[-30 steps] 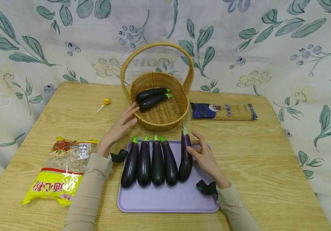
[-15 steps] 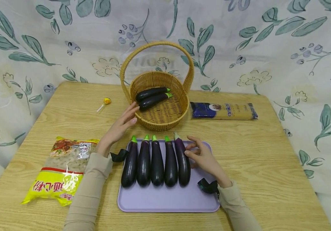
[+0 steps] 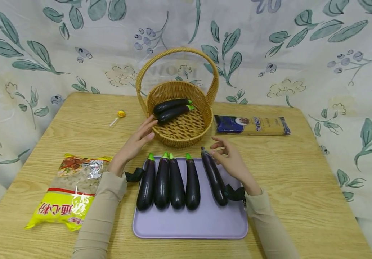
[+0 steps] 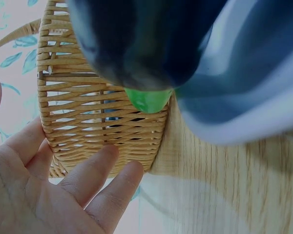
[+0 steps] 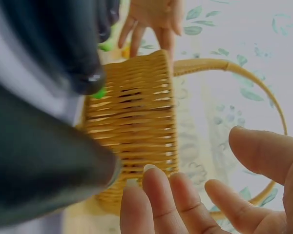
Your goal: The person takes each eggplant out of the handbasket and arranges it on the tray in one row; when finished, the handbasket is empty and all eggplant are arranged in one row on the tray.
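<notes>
In the head view a lilac tray (image 3: 189, 226) holds a row of dark eggplants. The rightmost eggplant (image 3: 214, 176) lies apart from the others, its stem end pointing up and left. My right hand (image 3: 234, 162) hovers over its upper part with loosely bent fingers; the right wrist view shows those fingers (image 5: 155, 200) extended close to an eggplant (image 5: 44, 165), not wrapped round it. My left hand (image 3: 133, 145) is spread at the left side of the wicker basket (image 3: 190, 129), fingertips by its rim. Two eggplants (image 3: 173, 114) lie inside the basket.
A yellow bag of macaroni (image 3: 66, 194) lies left of the tray. One lollipop (image 3: 120, 114) is behind it, left of the basket. A long pack of spaghetti (image 3: 254, 125) lies right of the basket. A leaf-patterned cloth (image 3: 270, 46) hangs behind the table.
The rightmost eggplant first moved left beside the row, then swung away to the right, now tilted. My right hand shifted up slightly along it. My left hand has stayed put.
</notes>
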### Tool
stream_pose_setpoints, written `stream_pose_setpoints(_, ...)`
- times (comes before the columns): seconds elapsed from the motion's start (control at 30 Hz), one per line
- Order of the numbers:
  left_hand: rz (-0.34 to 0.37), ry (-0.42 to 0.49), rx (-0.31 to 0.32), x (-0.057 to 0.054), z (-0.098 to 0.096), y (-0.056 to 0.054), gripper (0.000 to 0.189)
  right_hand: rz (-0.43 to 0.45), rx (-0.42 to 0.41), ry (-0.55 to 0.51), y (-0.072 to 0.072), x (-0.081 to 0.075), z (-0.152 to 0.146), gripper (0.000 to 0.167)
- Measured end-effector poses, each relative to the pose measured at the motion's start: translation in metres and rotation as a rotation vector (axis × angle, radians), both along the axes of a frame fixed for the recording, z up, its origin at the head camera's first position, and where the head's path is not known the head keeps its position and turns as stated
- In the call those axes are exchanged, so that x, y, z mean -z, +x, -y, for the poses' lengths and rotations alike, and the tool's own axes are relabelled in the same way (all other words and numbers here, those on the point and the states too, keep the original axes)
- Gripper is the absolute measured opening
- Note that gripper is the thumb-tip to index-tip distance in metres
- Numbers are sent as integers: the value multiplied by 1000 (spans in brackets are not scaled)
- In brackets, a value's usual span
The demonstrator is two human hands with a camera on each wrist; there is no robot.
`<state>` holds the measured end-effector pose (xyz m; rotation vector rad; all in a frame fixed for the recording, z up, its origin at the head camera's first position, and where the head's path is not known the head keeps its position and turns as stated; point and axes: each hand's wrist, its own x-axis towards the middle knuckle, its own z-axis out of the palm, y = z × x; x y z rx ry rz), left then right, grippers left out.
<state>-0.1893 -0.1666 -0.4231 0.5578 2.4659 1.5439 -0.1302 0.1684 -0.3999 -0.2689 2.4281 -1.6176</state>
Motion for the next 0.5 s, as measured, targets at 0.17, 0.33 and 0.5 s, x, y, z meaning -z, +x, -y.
stream_pose_setpoints(0.17, 9, 16, 8, 0, 0, 0, 53, -41, -15, -46, -14, -13, 7, 50)
stream_pose_setpoints(0.33, 5, 24, 8, 1, 1, 0, 53, -73, 16, -106, -31, -22, 17, 51)
stream_pose_setpoints(0.5, -8, 29, 6, 1, 0, 0, 53, -46, 60, -150, -49, -31, 28, 53)
